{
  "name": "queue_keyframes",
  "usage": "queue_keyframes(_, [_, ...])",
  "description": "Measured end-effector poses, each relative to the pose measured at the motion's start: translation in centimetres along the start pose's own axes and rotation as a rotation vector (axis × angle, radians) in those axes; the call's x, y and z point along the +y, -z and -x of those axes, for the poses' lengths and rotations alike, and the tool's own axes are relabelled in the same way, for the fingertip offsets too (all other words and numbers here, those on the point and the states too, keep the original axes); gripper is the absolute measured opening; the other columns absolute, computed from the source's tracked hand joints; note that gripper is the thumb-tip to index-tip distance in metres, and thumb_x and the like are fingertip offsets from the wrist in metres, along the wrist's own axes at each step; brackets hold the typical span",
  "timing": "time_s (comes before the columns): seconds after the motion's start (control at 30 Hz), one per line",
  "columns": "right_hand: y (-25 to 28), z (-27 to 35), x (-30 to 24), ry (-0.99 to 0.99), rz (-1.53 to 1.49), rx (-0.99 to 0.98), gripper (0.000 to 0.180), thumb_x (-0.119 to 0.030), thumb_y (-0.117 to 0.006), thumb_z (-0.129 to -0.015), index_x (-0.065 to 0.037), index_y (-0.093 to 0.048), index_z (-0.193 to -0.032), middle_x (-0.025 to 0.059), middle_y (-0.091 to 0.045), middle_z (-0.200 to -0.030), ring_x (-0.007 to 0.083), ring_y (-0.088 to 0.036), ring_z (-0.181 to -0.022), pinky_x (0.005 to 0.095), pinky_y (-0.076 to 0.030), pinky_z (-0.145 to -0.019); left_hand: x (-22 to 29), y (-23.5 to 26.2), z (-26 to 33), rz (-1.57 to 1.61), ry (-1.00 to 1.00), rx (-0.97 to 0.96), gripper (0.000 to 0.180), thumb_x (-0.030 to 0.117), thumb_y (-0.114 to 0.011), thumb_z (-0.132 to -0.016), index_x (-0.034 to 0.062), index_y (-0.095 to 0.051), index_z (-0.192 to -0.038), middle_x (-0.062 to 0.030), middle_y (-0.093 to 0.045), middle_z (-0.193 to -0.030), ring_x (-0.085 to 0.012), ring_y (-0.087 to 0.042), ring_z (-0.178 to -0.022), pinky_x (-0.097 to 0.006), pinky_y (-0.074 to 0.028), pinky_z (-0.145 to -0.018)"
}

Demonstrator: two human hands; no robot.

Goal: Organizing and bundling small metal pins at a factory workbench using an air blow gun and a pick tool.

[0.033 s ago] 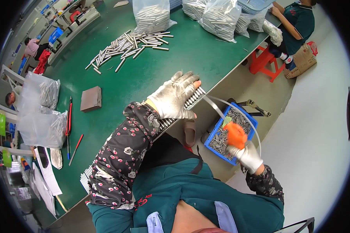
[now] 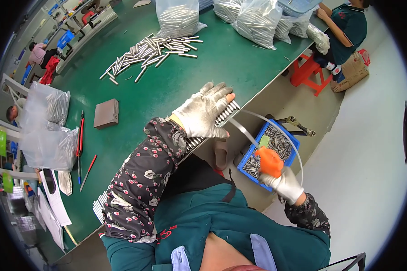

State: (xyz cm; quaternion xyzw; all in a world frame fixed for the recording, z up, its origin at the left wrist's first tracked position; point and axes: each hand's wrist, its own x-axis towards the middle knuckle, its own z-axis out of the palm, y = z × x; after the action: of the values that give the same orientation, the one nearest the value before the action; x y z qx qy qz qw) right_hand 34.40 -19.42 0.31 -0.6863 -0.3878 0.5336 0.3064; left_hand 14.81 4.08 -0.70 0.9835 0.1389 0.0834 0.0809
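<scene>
My left hand (image 2: 202,109), in a white-grey glove with bare fingertips showing, lies flat with fingers stretched over a row of short metal rods (image 2: 227,113) along the table's edge. My right hand (image 2: 286,184), also gloved, is closed round an orange tool (image 2: 271,162) beyond that edge. From the tool a long, flat, pale strip (image 2: 245,132) runs up toward the row beside my left hand. Its exact kind is unclear. Beneath the tool, a blue bin (image 2: 244,168) holds many metal rods (image 2: 278,141).
A loose pile of rods (image 2: 151,54) and filled clear bags (image 2: 176,20) lie on the green table (image 2: 135,106). Nearer are a brown block (image 2: 106,114), red-black pliers-like tool (image 2: 80,135) and red pen (image 2: 89,171). A co-worker (image 2: 348,27) sits beyond a red stool (image 2: 309,74).
My right hand and the orange tool have shifted slightly left and down, the pale strip with them. My left hand stays in place on the rods.
</scene>
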Motion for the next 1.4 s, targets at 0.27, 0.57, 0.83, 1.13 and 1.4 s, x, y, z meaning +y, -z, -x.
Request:
queue_keyframes(0.27, [-0.5,-0.2,-0.3,0.023,-0.033,-0.024,0.024,-0.022,-0.067,-0.076,-0.004,-0.061,-0.091,0.0039,-0.062,-0.079,0.0126,-0.057,-0.073,0.0273,-0.047,-0.069,0.1,-0.1,-0.1,0.003,0.013,0.015,0.092,0.057,-0.064,-0.067,-0.0033,-0.037,-0.131,-0.0194,-0.036,-0.136,-0.0309,-0.028,-0.131,-0.043,-0.019,-0.11])
queue_keyframes(0.57, [0.0,0.4,-0.7,-0.045,0.017,0.018,0.027,-0.023,-0.066,-0.077,-0.003,-0.06,-0.094,0.002,-0.061,-0.076,0.008,-0.054,-0.065,0.0234,-0.044,-0.059,0.2,0.0,-0.1,0.032,0.013,0.037,0.09,0.056,-0.064,-0.068,-0.0024,-0.038,-0.13,-0.0186,-0.037,-0.136,-0.0314,-0.029,-0.131,-0.042,-0.019,-0.11])
queue_keyframes(0.83, [-0.1,1.1,-0.7,-0.053,0.091,-0.022,0.029,-0.022,-0.064,-0.078,-0.001,-0.06,-0.097,0.0032,-0.061,-0.077,0.0108,-0.054,-0.069,0.0271,-0.045,-0.063,0.1,0.1,0.0,0.047,0.01,0.005,0.095,0.056,-0.067,-0.066,-0.0024,-0.033,-0.133,-0.0225,-0.033,-0.137,-0.0353,-0.026,-0.132,-0.045,-0.021,-0.109])
queue_keyframes(1.13, [-1.1,1.7,-0.3,0.014,0.161,-0.045,0.028,-0.019,-0.066,-0.076,-0.001,-0.06,-0.096,0.0057,-0.06,-0.075,0.0122,-0.054,-0.069,0.0272,-0.045,-0.065,-0.8,2.2,6.6,0.073,0.005,-0.046,0.111,0.075,-0.053,-0.064,0.0025,-0.017,-0.141,-0.0233,-0.019,-0.144,-0.0386,-0.016,-0.135,-0.05,-0.012,-0.11])
queue_keyframes(1.4, [-2.0,1.2,0.2,0.11,0.106,-0.032,0.025,-0.015,-0.065,-0.076,0.0,-0.059,-0.096,0.0037,-0.061,-0.077,0.0103,-0.055,-0.072,0.0272,-0.046,-0.068,0.3,1.1,8.9,0.0,0.001,-0.044,0.108,0.075,-0.049,-0.067,-0.0008,-0.023,-0.138,-0.0254,-0.024,-0.141,-0.0385,-0.023,-0.132,-0.051,-0.014,-0.109])
